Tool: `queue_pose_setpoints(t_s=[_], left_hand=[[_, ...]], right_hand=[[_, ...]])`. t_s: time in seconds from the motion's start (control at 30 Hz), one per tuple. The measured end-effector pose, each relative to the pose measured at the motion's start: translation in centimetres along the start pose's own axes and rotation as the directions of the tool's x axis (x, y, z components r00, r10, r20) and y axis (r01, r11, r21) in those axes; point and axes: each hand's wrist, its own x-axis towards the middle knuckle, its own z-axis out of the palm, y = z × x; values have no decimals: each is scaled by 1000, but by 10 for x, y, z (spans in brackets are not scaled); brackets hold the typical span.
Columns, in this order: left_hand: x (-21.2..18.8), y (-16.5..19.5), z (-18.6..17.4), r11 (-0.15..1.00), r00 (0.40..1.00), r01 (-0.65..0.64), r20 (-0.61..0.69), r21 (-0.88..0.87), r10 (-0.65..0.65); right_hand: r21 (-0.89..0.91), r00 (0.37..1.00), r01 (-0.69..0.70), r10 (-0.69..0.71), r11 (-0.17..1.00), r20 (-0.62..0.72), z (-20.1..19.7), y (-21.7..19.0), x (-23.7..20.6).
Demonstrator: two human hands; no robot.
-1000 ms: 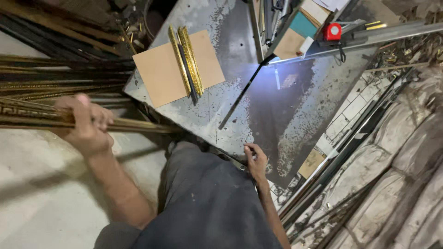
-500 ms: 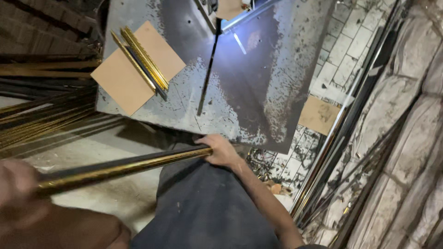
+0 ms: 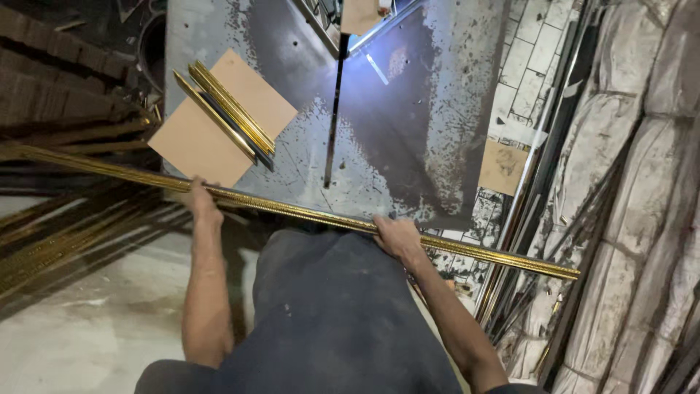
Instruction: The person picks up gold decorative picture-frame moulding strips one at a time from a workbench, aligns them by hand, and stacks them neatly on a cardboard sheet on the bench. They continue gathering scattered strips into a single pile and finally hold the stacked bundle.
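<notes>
Gold moulding strip (image 3: 292, 210), long and thin, lies across the near edge of a grey metal table (image 3: 430, 146) in the head view, running from the dark stack at far left to past the table's right corner, where its end hangs free over the tiled floor (image 3: 532, 44). The left hand (image 3: 198, 198) is closed around the strip near the table's left corner; the right hand (image 3: 395, 235) grips it further along, fingers curled over the top. On the table a brown board (image 3: 219, 124) carries a few short gold pieces (image 3: 230, 117), and a dark thin bar (image 3: 334, 109) lies just right of it.

The risk I judge greatest is the unsupported right end: it sits near leaning rods (image 3: 525, 219) by the wall, and a swing could knock them or bend the strip. More strips (image 3: 65, 241) lie piled low at left, near the left arm.
</notes>
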Motion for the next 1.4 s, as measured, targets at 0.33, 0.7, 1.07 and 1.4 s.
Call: queue_pose_setpoints(t_s=[0.33, 0.7, 1.07, 1.4], left_hand=[[19, 11, 6, 168, 807, -469, 343, 867, 480], [34, 30, 16, -311, 509, -773, 833, 553, 216], [65, 43, 17, -526, 201, -830, 979, 184, 24], [89, 103, 128, -725, -280, -681, 952, -104, 126]], right_hand=[[47, 976, -37, 47, 998, -214, -8, -75, 90], [658, 869, -278, 475, 700, -138, -11, -60, 116], [353, 993, -90, 56, 931, 106, -35, -49, 97], [280, 893, -413, 445, 867, -63, -22, 10, 2]])
